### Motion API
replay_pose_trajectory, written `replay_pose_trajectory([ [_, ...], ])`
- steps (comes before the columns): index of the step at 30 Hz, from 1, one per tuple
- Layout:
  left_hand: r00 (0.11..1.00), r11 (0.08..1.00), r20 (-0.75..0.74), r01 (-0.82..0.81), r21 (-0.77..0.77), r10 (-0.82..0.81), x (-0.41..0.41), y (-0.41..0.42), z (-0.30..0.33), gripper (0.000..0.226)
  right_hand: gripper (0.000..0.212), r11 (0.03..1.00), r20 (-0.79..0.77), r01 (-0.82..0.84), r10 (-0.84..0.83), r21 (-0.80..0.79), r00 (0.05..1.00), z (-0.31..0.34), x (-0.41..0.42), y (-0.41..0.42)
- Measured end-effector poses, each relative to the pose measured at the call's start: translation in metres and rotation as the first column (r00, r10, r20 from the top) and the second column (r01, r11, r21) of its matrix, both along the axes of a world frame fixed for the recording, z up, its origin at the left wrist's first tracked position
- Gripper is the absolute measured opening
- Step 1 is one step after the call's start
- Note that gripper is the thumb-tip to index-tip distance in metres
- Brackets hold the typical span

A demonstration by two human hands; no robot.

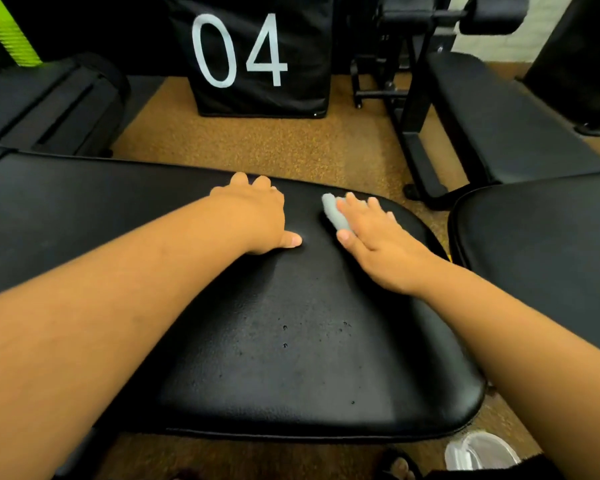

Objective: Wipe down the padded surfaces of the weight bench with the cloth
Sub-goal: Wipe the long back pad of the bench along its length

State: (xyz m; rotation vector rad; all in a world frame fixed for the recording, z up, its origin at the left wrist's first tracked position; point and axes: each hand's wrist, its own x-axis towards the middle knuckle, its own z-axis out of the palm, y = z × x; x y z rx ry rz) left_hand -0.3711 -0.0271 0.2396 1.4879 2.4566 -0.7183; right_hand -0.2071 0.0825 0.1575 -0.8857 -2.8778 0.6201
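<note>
While right hand (pixel 371 233) presses cloth (pixel 335 214) flat | left hand (pixel 257 220) spread on black pad (pixel 291 341) | speckled floor (pixel 257 143)

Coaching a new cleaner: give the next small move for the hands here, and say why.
Probably sweep the right hand and its grey cloth back toward the body across the bench pad: the cloth sits near the far edge, while the left hand braces on the pad.

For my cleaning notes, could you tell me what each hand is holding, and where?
Right hand presses the grey cloth flat under its fingers; left hand holds nothing.
</note>
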Motion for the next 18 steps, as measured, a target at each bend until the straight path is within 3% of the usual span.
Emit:
replay_pose_trajectory([
  [5,0.999,1.000,0.010,-0.031,-0.005,0.031,0.007,0.001,0.003,0.087,0.055,0.955,0.034,0.290,-0.293,0.064,0.956,-0.008,-0.005,0.035],
  [8,0.999,0.999,0.016,-0.049,0.001,0.049,0.006,0.000,0.001,0.087,0.050,0.981,-0.074,0.188,-0.184,0.045,0.980,-0.002,-0.027,0.000],
  [11,0.998,0.998,0.030,-0.056,0.013,0.056,0.006,-0.001,0.000,0.088,0.048,0.997,-0.078,0.080,-0.078,0.021,0.994,0.000,-0.022,-0.016],
  [18,0.996,0.998,0.050,-0.069,0.002,0.068,0.006,0.000,0.001,0.088,0.050,0.899,0.013,0.404,-0.412,0.172,0.911,-0.005,-0.016,0.027],
])
